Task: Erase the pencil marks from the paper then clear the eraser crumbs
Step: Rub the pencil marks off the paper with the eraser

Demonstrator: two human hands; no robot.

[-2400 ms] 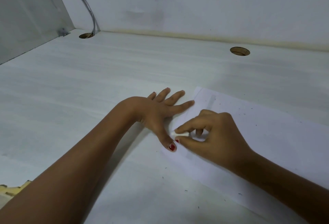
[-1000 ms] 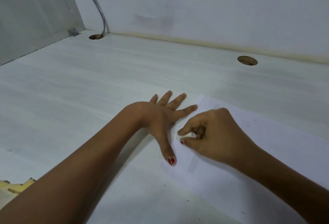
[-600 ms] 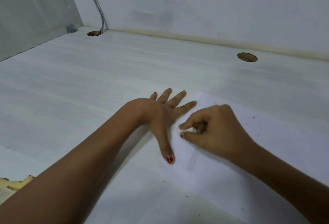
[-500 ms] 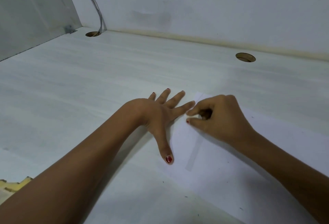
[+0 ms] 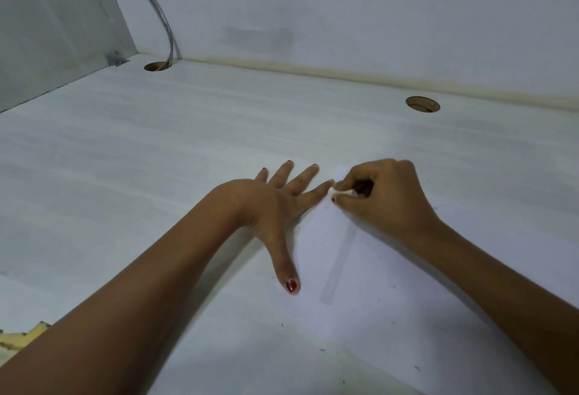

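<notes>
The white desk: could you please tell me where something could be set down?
Free: the white desk left of the flat left hand, up to the pale back wall. Crowded: near right, the white paper sheet and right hand pinching a white eraser.

White paper [image 5: 391,285] is showing a paler grey strip [image 5: 340,256] and dark crumbs [image 5: 417,368]; the desk [image 5: 156,159] is showing faint whitish grain; nails [image 5: 291,285] are gleaming red.

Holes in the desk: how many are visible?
2. One hole is in the far left corner, under the cable; the other is far right, near the wall. Others may be hidden.
</notes>
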